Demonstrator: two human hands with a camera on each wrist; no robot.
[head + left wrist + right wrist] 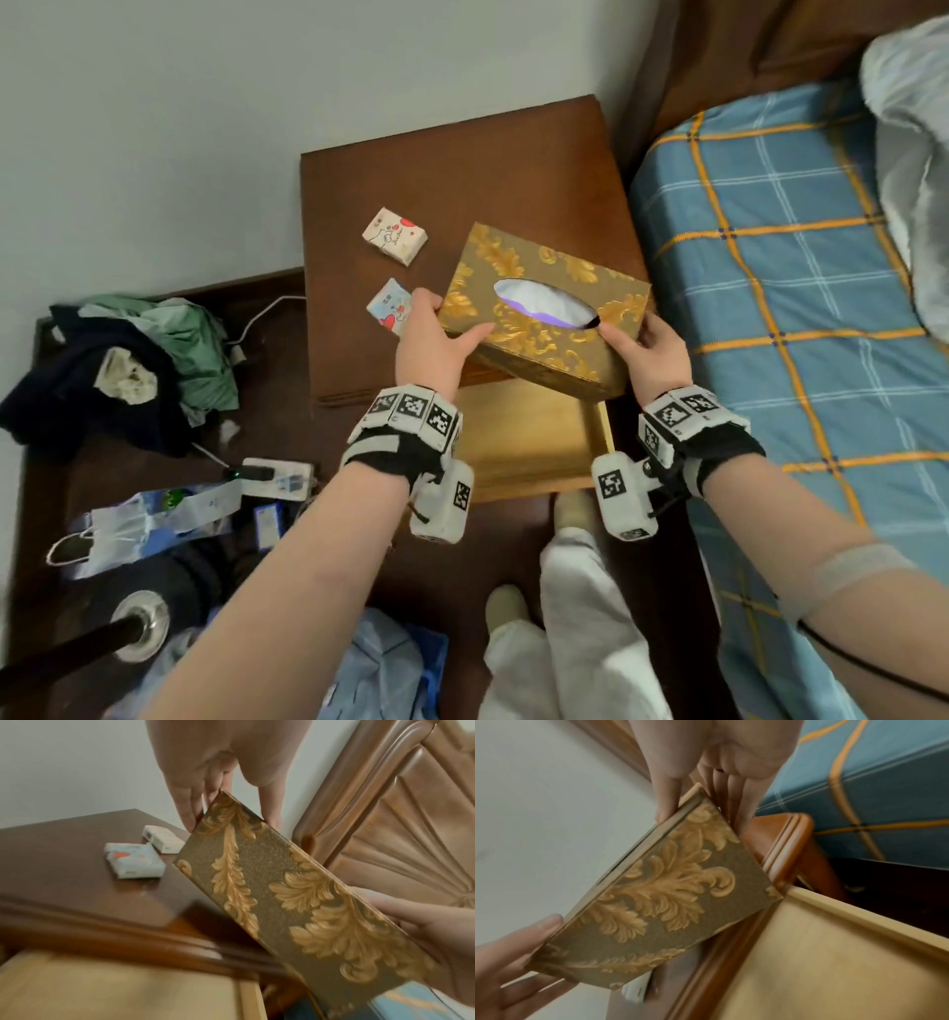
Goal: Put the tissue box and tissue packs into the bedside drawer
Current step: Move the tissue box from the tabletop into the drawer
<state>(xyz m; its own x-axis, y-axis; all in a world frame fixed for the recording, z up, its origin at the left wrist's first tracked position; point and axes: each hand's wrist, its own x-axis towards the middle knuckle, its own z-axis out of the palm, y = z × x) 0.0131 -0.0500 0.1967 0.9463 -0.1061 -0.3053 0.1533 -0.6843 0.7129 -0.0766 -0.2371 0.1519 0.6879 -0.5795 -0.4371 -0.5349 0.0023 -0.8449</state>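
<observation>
- The step in hand looks like the first of the task: carrying the tissue box (544, 308) to the drawer (534, 447), which stands pulled out below the front edge of the bedside worktop (462, 169).
- The box is off the worktop, tilted, and hangs over the front edge, part of it already above the drawer's pale wooden floor.
- The left hand (436, 344) clasps the box's left end, thumb on the top face and fingers (190, 809) running down the end wall.
- The right hand (652, 354) clasps the right end the same way, thumb beside the oval slot where the tissue shows and fingers (741, 801) behind the end wall.
- Both sets of fingers are thus clamped on the box, neither hand free.
- Two tissue packs are not yet handled: a pink pack (394, 235) further back on the worktop and a blue pack (388, 306) just beside the left hand, both flat.
- The next move, as I judge it, calls for drawing the box toward the body until it clears the worktop's moulded edge, levelling it, then lowering it between the drawer's side walls.
- It should probably go well to one side or to the back, leaving floor for the two packs.
- The right end passes near the drawer's right wall in the right wrist view, so a catch there seems the likeliest snag.
</observation>
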